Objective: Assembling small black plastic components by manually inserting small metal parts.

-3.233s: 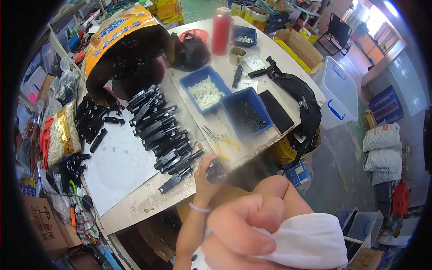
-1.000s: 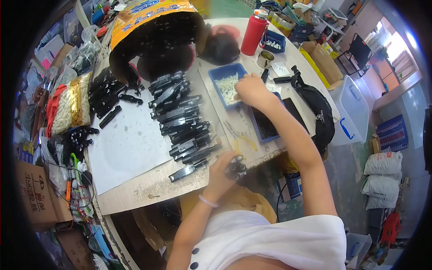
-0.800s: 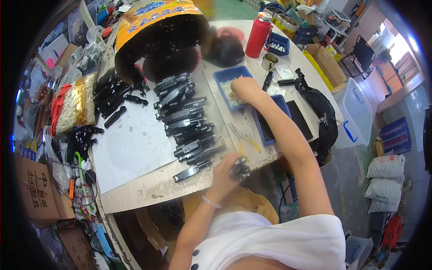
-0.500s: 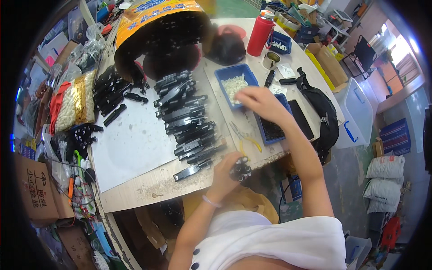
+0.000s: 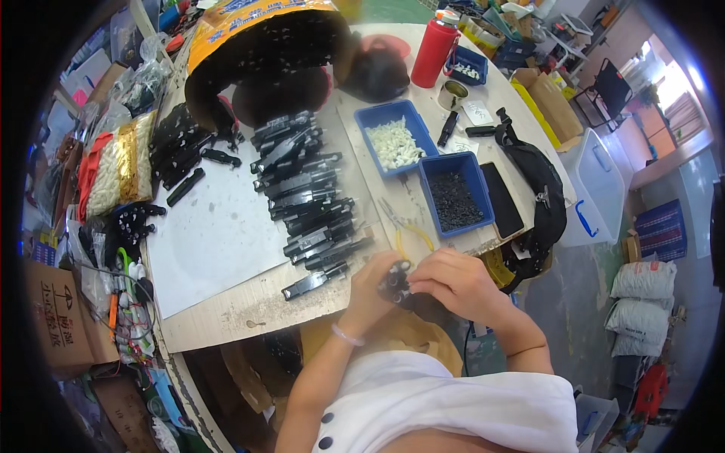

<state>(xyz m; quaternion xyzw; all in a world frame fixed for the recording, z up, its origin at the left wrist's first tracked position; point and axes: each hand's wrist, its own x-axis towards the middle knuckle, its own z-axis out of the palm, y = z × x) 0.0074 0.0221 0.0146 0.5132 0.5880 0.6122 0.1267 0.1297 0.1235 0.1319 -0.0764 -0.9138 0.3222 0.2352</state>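
Close to the table's near edge, my left hand (image 5: pixel 366 291) is wrapped round a bundle of black tubular parts (image 5: pixel 395 285), its round ends facing up with some pale bits among them. My right hand (image 5: pixel 462 285) is beside it, fingertips pinched together at the bundle's ends; whatever sits in the pinch is hidden. Just beyond both hands lie yellow-handled pliers (image 5: pixel 408 229). Farther off, one blue tray (image 5: pixel 360 115) holds small white pieces, and another blue tray (image 5: pixel 425 175) holds small black pieces. Left of the pliers runs a long stack of black plastic parts (image 5: pixel 306 198).
A red bottle (image 5: pixel 434 54), an open tin (image 5: pixel 453 94) and a black phone-like slab (image 5: pixel 501 200) stand or lie at the right, with a black strap bag (image 5: pixel 540 181) on the edge. An orange sack (image 5: pixel 257 23) spreads over the far side. More black pieces (image 5: pixel 181 151) lie left.
My right hand has come back from the white pieces' tray to the bundle in my left hand. The left hand stays in nearly the same place, still gripping the bundle.
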